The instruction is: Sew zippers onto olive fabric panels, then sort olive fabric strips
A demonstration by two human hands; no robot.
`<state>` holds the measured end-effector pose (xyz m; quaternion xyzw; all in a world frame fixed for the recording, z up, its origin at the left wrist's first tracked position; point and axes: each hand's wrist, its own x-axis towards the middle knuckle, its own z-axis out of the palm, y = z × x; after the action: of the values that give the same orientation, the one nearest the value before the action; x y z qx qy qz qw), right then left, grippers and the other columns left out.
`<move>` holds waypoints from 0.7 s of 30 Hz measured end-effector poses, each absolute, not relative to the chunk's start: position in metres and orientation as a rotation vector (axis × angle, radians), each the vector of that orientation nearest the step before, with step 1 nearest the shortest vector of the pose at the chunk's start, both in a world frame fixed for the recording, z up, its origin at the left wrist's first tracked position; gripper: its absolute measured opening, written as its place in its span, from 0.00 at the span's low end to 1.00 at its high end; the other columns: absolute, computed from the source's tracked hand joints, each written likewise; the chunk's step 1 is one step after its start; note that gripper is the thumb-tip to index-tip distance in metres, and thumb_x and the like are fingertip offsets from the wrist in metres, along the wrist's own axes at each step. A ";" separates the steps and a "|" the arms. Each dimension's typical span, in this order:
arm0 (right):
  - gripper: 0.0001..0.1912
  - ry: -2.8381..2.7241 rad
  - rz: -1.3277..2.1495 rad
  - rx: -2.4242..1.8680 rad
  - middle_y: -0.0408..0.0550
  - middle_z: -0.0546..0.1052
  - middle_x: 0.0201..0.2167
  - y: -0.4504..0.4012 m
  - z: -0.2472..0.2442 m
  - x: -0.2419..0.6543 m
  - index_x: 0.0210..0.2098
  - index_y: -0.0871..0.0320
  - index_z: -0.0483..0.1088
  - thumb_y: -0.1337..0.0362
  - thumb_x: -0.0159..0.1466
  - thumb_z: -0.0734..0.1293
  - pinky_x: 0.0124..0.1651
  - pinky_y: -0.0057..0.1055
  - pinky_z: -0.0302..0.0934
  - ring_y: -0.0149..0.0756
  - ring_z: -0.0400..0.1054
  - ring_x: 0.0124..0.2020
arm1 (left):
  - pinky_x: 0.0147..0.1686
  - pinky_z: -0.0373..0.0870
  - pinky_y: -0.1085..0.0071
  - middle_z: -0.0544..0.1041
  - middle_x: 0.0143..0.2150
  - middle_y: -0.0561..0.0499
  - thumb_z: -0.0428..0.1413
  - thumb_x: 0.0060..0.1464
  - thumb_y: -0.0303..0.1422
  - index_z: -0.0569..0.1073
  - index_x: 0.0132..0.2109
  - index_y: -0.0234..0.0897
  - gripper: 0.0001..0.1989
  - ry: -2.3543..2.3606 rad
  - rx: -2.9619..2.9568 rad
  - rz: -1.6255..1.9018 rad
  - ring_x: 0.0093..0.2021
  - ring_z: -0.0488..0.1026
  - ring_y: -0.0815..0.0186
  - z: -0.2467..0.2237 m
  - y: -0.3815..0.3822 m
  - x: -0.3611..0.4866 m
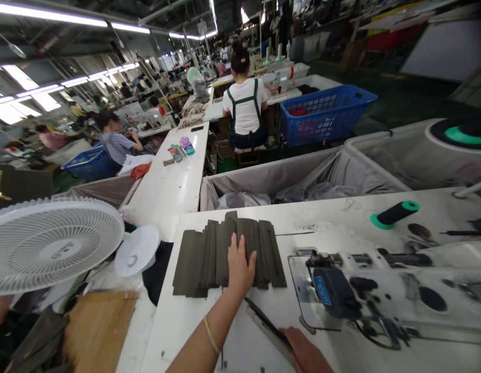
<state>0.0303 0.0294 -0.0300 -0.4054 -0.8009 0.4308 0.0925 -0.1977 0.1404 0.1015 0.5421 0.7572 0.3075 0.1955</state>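
Observation:
A row of overlapping dark olive fabric pieces lies on the white sewing table. On the middle of these pieces rests my left hand, its fingers stretched out and thumb apart. My right hand, near the bottom edge of the view, is closed around the near end of a long narrow fabric piece, dark on one side and paler on the other. Its far end points toward my left wrist. The right fingertips are partly hidden. To the right of the fabric stands a sewing machine.
A white fan stands at the left. A black thread cone sits at the table's back right. Behind the table are cloth-lined bins and a blue basket. A person in a white shirt sits ahead.

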 end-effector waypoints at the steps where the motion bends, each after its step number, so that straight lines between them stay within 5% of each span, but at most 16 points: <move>1: 0.24 -2.354 1.308 -1.221 0.50 0.73 0.50 0.032 -0.021 0.031 0.51 0.52 0.70 0.64 0.55 0.58 0.54 0.41 0.63 0.49 0.66 0.52 | 0.63 0.46 0.56 0.48 0.67 0.38 0.46 0.60 0.36 0.53 0.63 0.33 0.26 2.147 1.423 0.929 0.67 0.44 0.58 0.107 0.127 -0.199; 5: 0.24 -2.229 1.356 -1.310 0.57 0.72 0.49 0.037 0.020 0.025 0.51 0.61 0.67 0.67 0.58 0.53 0.55 0.41 0.59 0.45 0.66 0.51 | 0.51 0.66 0.60 0.61 0.58 0.31 0.43 0.61 0.42 0.54 0.59 0.29 0.26 2.169 1.024 1.084 0.57 0.64 0.56 0.113 0.052 -0.184; 8: 0.23 -2.170 1.346 -1.276 0.57 0.72 0.48 0.027 0.054 0.010 0.51 0.61 0.66 0.69 0.59 0.52 0.54 0.39 0.59 0.42 0.66 0.50 | 0.41 0.72 0.61 0.71 0.47 0.33 0.52 0.55 0.47 0.63 0.52 0.30 0.26 2.060 0.764 1.063 0.44 0.74 0.54 0.101 -0.001 -0.154; 14: 0.26 -2.262 1.301 -0.992 0.53 0.71 0.49 -0.010 0.103 -0.022 0.52 0.60 0.66 0.67 0.52 0.63 0.54 0.33 0.58 0.40 0.64 0.51 | 0.40 0.72 0.69 0.76 0.34 0.46 0.64 0.46 0.34 0.69 0.42 0.33 0.18 1.581 -0.063 1.273 0.38 0.76 0.60 0.106 -0.037 -0.126; 17: 0.17 -2.271 1.200 -1.067 0.49 0.74 0.42 -0.009 0.098 -0.005 0.46 0.57 0.70 0.62 0.57 0.64 0.49 0.30 0.62 0.37 0.68 0.45 | 0.32 0.72 0.74 0.73 0.28 0.52 0.63 0.47 0.29 0.69 0.38 0.34 0.12 1.573 -0.202 1.375 0.29 0.74 0.67 0.130 -0.041 -0.143; 21: 0.18 -2.208 0.906 -1.412 0.59 0.72 0.46 0.017 0.059 0.056 0.45 0.62 0.69 0.60 0.64 0.56 0.55 0.45 0.57 0.46 0.64 0.51 | 0.22 0.69 0.79 0.68 0.22 0.56 0.59 0.51 0.26 0.68 0.30 0.33 0.06 1.542 -0.312 1.527 0.21 0.68 0.73 0.166 -0.055 -0.164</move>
<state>0.0558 0.0171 0.0586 -0.5006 -0.7828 0.3212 0.1830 -0.1643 -0.0555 0.1656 -0.1266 0.6255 0.6195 0.4571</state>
